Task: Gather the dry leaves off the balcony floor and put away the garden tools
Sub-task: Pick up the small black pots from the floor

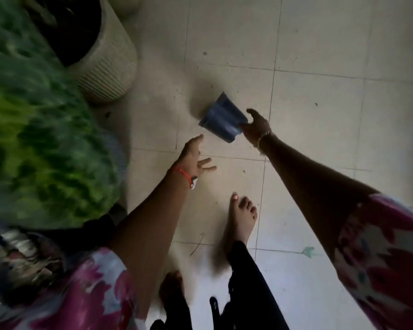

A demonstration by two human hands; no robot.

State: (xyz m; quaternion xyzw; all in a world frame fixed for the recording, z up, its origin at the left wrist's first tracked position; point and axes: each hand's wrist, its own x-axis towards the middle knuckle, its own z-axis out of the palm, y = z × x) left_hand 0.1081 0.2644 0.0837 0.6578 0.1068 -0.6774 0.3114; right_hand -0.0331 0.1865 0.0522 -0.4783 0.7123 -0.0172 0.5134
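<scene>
My right hand [256,126] grips the near end of a blue dustpan [222,120] and holds it just above the pale tiled floor [320,91], its wide mouth turned away to the upper left. My left hand [196,156] reaches forward below and left of the dustpan with its fingers spread and nothing in it. A red thread circles the left wrist. Small dark specks of leaf litter dot the tiles, and a thin dry stem [197,244] lies near my feet.
A ribbed cream planter [107,67] with dark soil stands at the upper left. Blurred green foliage [41,139] fills the left side. My bare feet [240,222] stand on the tiles at the bottom centre. A small green scrap [308,251] lies to the lower right.
</scene>
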